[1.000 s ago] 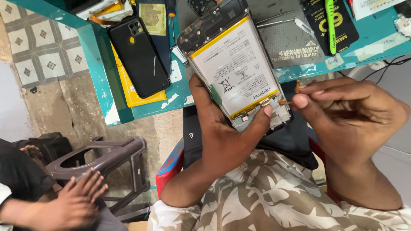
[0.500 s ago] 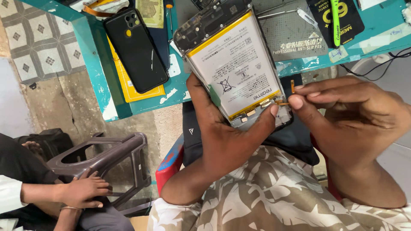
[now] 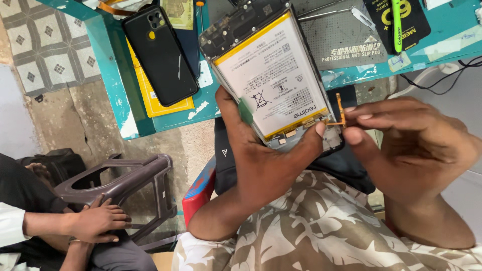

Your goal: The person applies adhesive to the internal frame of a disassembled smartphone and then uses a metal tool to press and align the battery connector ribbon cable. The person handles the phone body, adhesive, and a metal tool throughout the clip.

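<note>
Our left hand (image 3: 266, 160) cradles the opened phone (image 3: 273, 75) above our lap; our right hand (image 3: 406, 145) pinches the orange flex cable (image 3: 340, 111) at its lower edge; we'd better lift gently; the teal table (image 3: 115, 85) lies beyond

**Colours and patterns around the opened phone**

The opened phone (image 3: 273, 75) has a black frame and a white battery (image 3: 273, 83) with yellow edges and small grey print. The thin flex strip (image 3: 340, 111) at its right is orange. The worktop (image 3: 113, 75) is teal with worn white spots. On it, to the left, lies a black phone (image 3: 160, 52) over a yellow card (image 3: 150, 103); far right is a dark grey mat (image 3: 341, 35) and a green pen (image 3: 397, 22). The shirt (image 3: 311, 226) is beige with a white leaf pattern. The stool (image 3: 125, 183) at the left is brown. The floor tiles (image 3: 47, 45) are pale with grey diamonds.
</note>
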